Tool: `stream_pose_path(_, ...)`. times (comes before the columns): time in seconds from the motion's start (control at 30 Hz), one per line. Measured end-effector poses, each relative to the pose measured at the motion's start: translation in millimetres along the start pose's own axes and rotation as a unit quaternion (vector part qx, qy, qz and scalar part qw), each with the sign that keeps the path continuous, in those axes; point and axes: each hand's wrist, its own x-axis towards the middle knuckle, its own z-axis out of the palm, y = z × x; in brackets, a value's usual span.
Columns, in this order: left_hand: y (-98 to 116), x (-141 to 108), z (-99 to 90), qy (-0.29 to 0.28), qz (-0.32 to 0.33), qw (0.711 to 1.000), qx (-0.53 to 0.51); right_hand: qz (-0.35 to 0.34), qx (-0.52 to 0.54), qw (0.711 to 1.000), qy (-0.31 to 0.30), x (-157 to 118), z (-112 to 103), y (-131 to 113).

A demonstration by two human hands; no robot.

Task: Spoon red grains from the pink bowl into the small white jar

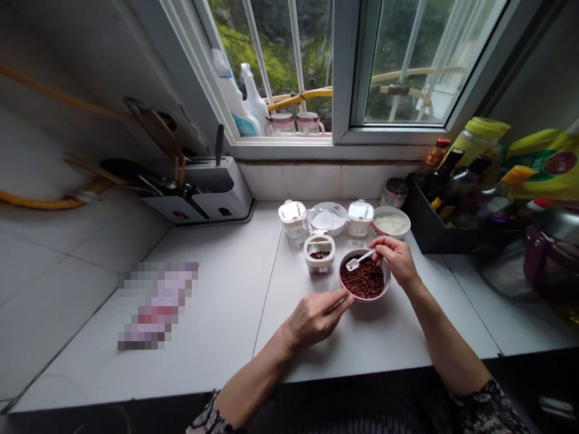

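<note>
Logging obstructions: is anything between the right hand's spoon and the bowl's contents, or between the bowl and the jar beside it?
Nothing visible. The spoon in the right hand is over the dark-red contents, and only counter separates bowl and jar; the left hand is outside that gap.

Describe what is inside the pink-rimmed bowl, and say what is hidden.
Inside the bowl: small, dark red pieces. The right hand's white spoon covers some; whatever lies beneath the top layer cannot be seen.
</note>
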Motion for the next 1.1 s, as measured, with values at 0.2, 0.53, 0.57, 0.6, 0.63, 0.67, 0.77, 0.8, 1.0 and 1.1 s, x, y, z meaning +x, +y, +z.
stream_pose_path(0.2,0,-2,0.9,-0.005,-0.003,1.0,0.003,-0.022,0.023,0.999,-0.011,1,4,-3)
stream_pose_path(0.53,0,-2,2.0,0.002,-0.001,1.0,0.011,-0.28,-0.187,0.941,-0.017,-16,38,-5)
stream_pose_path(0.57,0,-2,2.2,0.002,-0.003,1.0,0.012,-0.327,-0.231,0.916,-0.037,-17,38,-5)
stream_pose_path(0.6,0,-2,2.3,0.003,-0.003,1.0,0.012,-0.365,-0.262,0.892,-0.054,-17,36,-6)
stream_pose_path(0.63,0,-2,2.4,0.004,-0.003,1.0,0.012,-0.392,-0.281,0.874,-0.064,-17,35,-6)
stream_pose_path(0.67,0,-2,2.3,0.004,-0.003,1.0,0.011,-0.408,-0.286,0.865,-0.059,-17,32,-7)
stream_pose_path(0.77,0,-3,1.8,-0.001,-0.003,1.0,0.011,-0.385,-0.258,0.886,0.012,-17,21,-7)
stream_pose_path(0.8,0,-3,1.6,-0.004,-0.004,1.0,0.01,-0.358,-0.247,0.9,0.036,-16,16,-7)
stream_pose_path(1.0,-1,-6,1.6,-0.018,-0.006,1.0,0.004,-0.251,-0.292,0.922,0.028,-11,2,2)
stream_pose_path(1.1,-1,-6,1.6,-0.02,-0.005,1.0,0.004,-0.241,-0.308,0.92,-0.001,-10,5,5)
